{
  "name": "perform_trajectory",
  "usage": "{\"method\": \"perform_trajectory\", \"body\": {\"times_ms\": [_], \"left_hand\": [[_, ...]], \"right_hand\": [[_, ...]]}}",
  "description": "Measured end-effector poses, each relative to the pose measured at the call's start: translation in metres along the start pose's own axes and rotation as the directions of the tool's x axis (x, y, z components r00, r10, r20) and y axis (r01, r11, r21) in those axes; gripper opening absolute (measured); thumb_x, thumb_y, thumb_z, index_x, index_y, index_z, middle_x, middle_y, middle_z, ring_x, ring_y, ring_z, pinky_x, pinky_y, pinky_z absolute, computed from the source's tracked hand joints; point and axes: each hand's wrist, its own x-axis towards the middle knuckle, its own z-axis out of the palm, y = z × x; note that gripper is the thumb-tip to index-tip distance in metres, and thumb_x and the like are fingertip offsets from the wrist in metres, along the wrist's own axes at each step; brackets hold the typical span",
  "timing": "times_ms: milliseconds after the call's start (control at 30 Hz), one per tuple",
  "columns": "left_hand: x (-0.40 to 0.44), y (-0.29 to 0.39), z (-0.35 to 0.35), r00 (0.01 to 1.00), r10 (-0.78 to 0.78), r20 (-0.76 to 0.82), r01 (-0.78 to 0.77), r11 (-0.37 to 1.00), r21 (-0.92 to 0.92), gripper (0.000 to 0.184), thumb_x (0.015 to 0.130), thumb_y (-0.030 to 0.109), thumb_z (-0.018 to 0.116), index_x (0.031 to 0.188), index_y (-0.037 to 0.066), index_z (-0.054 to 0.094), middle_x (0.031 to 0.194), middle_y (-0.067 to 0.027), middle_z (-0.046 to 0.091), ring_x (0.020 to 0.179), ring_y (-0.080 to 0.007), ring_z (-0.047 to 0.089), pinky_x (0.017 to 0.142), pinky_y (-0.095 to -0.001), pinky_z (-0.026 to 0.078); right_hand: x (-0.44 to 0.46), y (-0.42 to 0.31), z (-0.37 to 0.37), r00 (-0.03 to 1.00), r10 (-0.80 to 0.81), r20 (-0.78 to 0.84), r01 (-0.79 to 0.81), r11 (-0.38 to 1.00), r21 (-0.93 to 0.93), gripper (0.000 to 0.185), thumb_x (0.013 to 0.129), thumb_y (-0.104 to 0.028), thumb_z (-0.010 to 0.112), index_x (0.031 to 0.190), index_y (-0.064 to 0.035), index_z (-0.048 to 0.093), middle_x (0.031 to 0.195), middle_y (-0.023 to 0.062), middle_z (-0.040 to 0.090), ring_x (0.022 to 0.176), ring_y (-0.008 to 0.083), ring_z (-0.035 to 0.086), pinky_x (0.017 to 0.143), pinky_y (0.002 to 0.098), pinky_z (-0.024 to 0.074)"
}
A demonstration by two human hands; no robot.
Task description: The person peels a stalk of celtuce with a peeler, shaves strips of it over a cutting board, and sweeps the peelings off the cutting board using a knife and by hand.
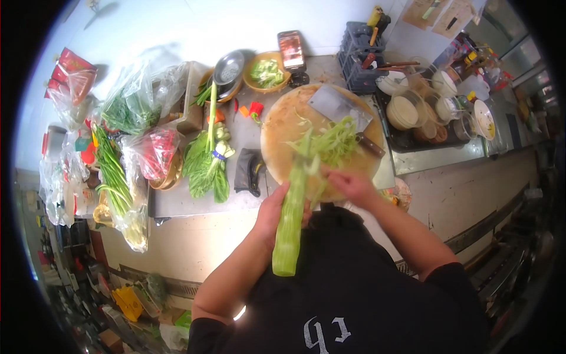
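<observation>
A thick pale-green celtuce stem (289, 230) slants from my chest up over the round wooden chopping board (280, 121). My left hand (273, 213) is wrapped round its middle, with the leafy tip pointing away from me. Close to the stem's upper end, my right hand (348, 186) is closed with its fingers pinched. A blurred pale-green strip shows at those fingertips; what they grip is not clear. Light-green leaves (339, 144) lie heaped on the board. Behind them a cleaver (339, 109) rests flat, its blade partly covered by leaves and its dark handle to the right.
Left of the board are leafy greens (206, 168), a black pouch (249, 171) and red pepper pieces (255, 110). A bowl of cut greens (266, 73) and a phone (292, 50) stand behind. Bagged vegetables (132, 106) fill the far left; containers (404, 112) crowd a tray at right.
</observation>
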Motion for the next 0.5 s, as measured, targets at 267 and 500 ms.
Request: {"method": "perform_trajectory", "body": {"times_ms": [267,500], "left_hand": [[0.000,0.001,-0.003,0.994,-0.058,0.088,0.067,0.992,-0.108,0.043,0.102,0.046,0.041,0.099,0.005,0.057,0.080,-0.0121,0.056,0.068,-0.0227,0.054,0.057,-0.0322,0.043],[0.001,0.000,-0.001,0.998,-0.046,-0.035,0.043,0.995,-0.085,0.044,0.102,0.049,0.038,0.107,0.010,0.058,0.076,-0.0085,0.053,0.061,-0.0187,0.050,0.047,-0.0283,0.040]], "right_hand": [[0.030,0.063,-0.018,0.895,0.274,-0.353,-0.280,0.959,0.036,0.033,0.099,-0.026,0.056,0.127,-0.0103,0.065,0.077,0.0035,0.066,0.059,0.0097,0.056,0.054,0.0264,0.0443],[-0.006,-0.012,0.000,0.929,0.357,0.092,-0.353,0.785,0.509,0.032,0.100,-0.022,0.055,0.126,-0.0059,0.065,0.075,0.0015,0.062,0.058,0.0086,0.056,0.050,0.0260,0.0449]]}}
